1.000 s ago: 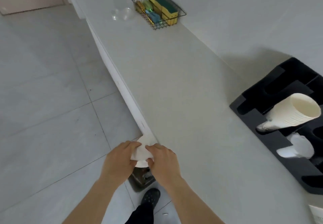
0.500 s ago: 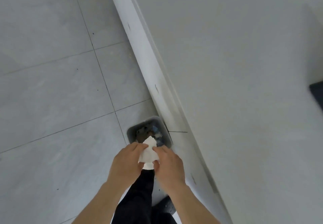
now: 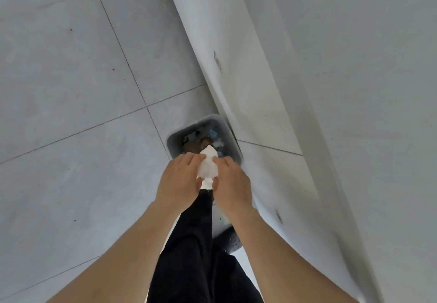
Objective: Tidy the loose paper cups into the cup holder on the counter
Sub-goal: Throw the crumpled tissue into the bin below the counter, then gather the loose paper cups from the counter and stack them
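Observation:
A crumpled white paper cup (image 3: 208,168) is pinched between both my hands, just above the near rim of a grey waste bin (image 3: 221,126) on the floor. My left hand (image 3: 179,179) grips its left side and my right hand (image 3: 230,182) grips its right side. The cup is squashed into a pointed, folded shape. The cup holder is out of view.
The bin holds dark and blue rubbish and stands against the white counter front (image 3: 257,104). The grey countertop (image 3: 354,89) fills the right side. Grey floor tiles (image 3: 71,89) spread to the left. My dark trouser leg (image 3: 196,243) and a perforated shoe (image 3: 230,241) are below my hands.
The view has swung from the countertop down to the floor. Both hands carried the crumpled cup off the counter edge and over the waste bin. The cup holder left the view.

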Tool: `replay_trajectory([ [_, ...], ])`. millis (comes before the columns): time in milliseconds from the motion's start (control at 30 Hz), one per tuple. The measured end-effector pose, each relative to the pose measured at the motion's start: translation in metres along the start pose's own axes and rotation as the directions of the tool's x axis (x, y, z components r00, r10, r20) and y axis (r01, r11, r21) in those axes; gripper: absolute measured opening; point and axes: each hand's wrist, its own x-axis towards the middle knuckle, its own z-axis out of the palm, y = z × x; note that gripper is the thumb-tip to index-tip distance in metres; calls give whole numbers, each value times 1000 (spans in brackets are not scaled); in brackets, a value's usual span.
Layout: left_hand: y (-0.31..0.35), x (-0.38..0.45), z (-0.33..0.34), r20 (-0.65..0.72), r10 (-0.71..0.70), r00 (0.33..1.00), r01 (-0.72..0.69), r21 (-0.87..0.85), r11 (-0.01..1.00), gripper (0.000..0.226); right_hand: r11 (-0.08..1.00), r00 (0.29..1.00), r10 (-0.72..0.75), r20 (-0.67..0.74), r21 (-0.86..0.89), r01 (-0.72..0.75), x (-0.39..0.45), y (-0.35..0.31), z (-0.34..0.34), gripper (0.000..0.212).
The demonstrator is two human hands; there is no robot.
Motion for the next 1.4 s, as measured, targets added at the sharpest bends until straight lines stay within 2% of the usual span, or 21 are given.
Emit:
replay_trajectory([
  [167, -9, 7, 5, 49, -45, 998, 41, 81, 996, 81, 997, 999, 49, -13, -65, -50, 9, 2, 4, 78],
  [300, -9, 5, -4, 41, -71, 997, 68, 63, 996, 76, 995, 998, 67, -13, -72, -68, 5, 1, 0, 70],
  [667, 5, -19, -49, -1, -48, 999, 47, 119, 992, 69, 991, 998, -45, -44, -127, 39, -26, -16, -38, 66],
  [800, 15, -37, -77, -26, -11, 1000, 14, 140, 990, 65, 987, 997, -70, -37, -146, 64, -42, -27, -57, 75],
  [1100, 31, -88, -161, -106, -15, 994, 34, 174, 984, 63, 984, 990, -127, -64, -133, 118, -86, -70, -121, 73],
  [1267, 59, -102, -222, -164, 19, 986, 14, 202, 979, 65, 981, 973, -168, -161, -119, 150, -112, -101, -173, 64],
  [1400, 92, -104, -270, -214, 83, 973, -31, 232, 972, 67, 963, 933, -246, -261, -178, 204, -132, -117, -221, 64],
])
